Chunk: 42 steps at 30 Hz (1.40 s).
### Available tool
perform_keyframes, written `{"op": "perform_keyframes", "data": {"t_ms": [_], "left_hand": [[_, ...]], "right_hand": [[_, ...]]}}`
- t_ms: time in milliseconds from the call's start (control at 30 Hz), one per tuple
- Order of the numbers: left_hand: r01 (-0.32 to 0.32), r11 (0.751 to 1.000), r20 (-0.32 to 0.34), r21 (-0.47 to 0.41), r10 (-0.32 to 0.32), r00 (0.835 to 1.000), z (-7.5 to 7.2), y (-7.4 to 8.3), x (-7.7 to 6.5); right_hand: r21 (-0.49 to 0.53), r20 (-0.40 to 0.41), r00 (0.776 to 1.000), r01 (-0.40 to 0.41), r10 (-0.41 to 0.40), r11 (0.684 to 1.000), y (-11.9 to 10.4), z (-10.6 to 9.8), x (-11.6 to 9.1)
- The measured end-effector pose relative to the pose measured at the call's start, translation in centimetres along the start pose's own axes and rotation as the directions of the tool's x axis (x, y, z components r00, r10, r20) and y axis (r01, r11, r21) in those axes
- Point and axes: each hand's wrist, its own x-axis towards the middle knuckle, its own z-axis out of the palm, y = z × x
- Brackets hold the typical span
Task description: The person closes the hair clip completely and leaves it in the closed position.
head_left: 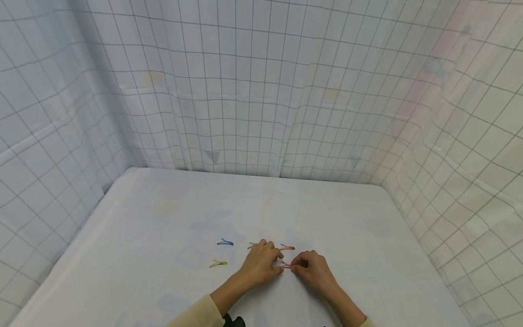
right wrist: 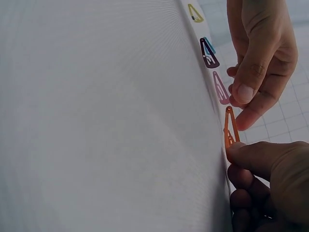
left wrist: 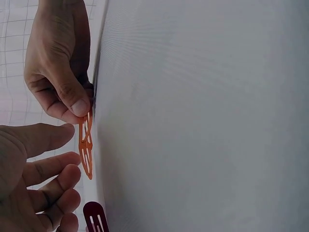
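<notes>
My right hand (head_left: pixel 315 271) pinches one end of an orange snap hair clip (left wrist: pixel 86 145) between thumb and fingers. The clip is open, its two arms spread apart in the right wrist view. Facing it from the other side, my left hand (head_left: pixel 261 264) has its thumb and fingers parted, fingertips right at the clip's free end. Just beyond the hands lies another orange-looking hair clip (head_left: pixel 288 247). A further clip (head_left: pixel 252 245) is partly hidden behind the left hand.
Left of the hands, a blue hair clip (head_left: pixel 225 242) and a yellow-green one (head_left: pixel 219 263) lie on the white-covered table (head_left: pixel 163 227). The right wrist view also shows a pink clip (right wrist: pixel 221 88) and a dark purple one (right wrist: pixel 206 55). Checked white curtains (head_left: pixel 245 91) surround the table.
</notes>
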Motion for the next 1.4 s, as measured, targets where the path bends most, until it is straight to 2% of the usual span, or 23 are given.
{"op": "perform_keyframes", "data": {"t_ms": [333, 600, 867, 1167, 1400], "left_hand": [[0.014, 0.999, -0.017, -0.029, -0.015, 1.0, -0.6, -0.2, 0.0], [0.03, 0.995, -0.033, -0.092, -0.033, 0.999, -1.8, -0.1, 0.2], [0.024, 0.991, -0.073, -0.129, -0.034, 0.997, -2.9, 0.1, 0.6], [0.003, 0.986, -0.1, -0.168, -0.02, 0.995, -2.8, 0.3, 0.9], [0.005, 0.983, -0.123, -0.186, -0.028, 0.992, -2.6, 0.4, 1.1]], "right_hand": [[0.005, -0.033, 0.999, -0.01, 0.01, 1.0, -0.4, -0.3, -0.1], [0.005, -0.062, 0.997, -0.047, 0.048, 0.999, -1.7, -1.8, 0.3], [-0.004, -0.132, 0.991, 0.02, -0.02, 1.0, -2.6, -2.9, 0.7], [-0.022, -0.165, 0.983, 0.072, -0.075, 0.997, -3.4, -3.7, 0.9], [-0.021, -0.167, 0.984, 0.064, -0.067, 0.998, -3.6, -3.8, 0.8]]}}
